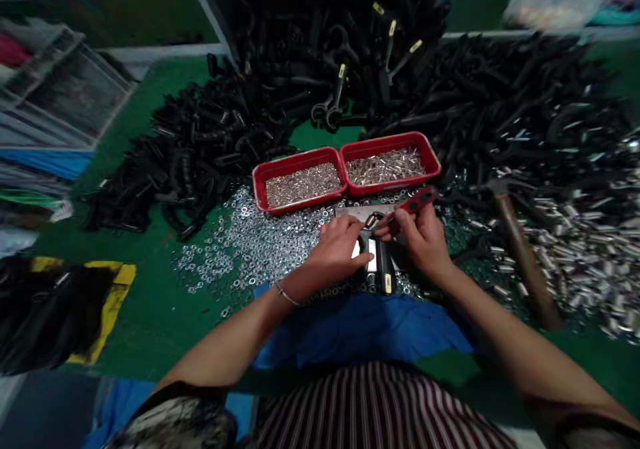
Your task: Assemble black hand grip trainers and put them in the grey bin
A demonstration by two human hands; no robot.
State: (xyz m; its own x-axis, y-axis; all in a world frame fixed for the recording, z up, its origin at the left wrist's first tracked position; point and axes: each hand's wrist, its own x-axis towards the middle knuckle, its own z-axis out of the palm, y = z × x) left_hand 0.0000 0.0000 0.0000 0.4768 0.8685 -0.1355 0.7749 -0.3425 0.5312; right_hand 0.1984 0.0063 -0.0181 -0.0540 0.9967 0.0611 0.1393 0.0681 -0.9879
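Note:
My left hand [336, 252] is closed on a dark part [385, 262] with a pale strip and a small yellow label at its near end. A curved metal piece shows at its far end, between my hands. My right hand [425, 239] grips a red tool with dark spots on its handle [419, 200]; its working end is hidden by my fingers, so its kind is unclear. Both hands rest over a flat metal plate [345, 210]. Small shiny nuts or washers [270, 236] lie around and to the left of my left hand.
Two red trays [300, 203] hold small metal pins or rivets. Black curved parts [185, 142] are heaped left, behind and right. A wooden-handled hammer [523, 249] lies to the right, beside many silver cylinders [575, 262]. A blue cloth [365, 329] covers the near edge.

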